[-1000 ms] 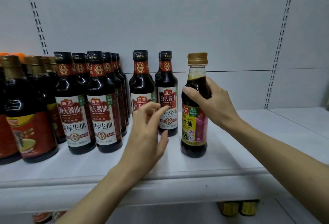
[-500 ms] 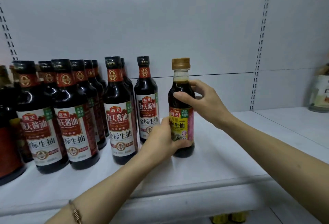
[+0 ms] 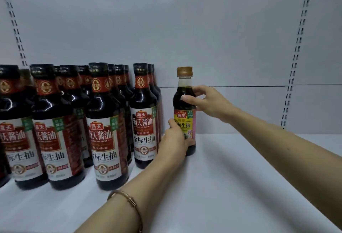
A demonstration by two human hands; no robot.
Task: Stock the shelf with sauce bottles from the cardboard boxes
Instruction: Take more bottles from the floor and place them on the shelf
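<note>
- Bare fingers of the right hand [image 3: 209, 103] curl round the dark shoulder of the gold-capped bottle [image 3: 184, 110], thumb in front and fingers behind, which I judge steadies the tall, narrow thing from tipping.
- Lower down, the left hand [image 3: 174, 142] grips the same bottle at the foot of its yellow-and-pink label, near the base; one hand high and one low suits sliding it upright instead of lifting it.
- A thin gold bangle [image 3: 129, 201] sits on the left forearm.
- That bottle stands upright on the white shelf [image 3: 240, 186], near the back panel, just right of the rows of black-capped soy sauce bottles [image 3: 143, 118] and apart from the nearest by a narrow gap.
- Its different cap and label suggest it starts a new column beside them, label facing outward.
- Those black-capped rows run front to back in files, labels forward, filling the shelf's left part.
- To the right, the shelf surface is bare as far as the slotted upright [image 3: 294, 62].
- No cardboard boxes are in view.
</note>
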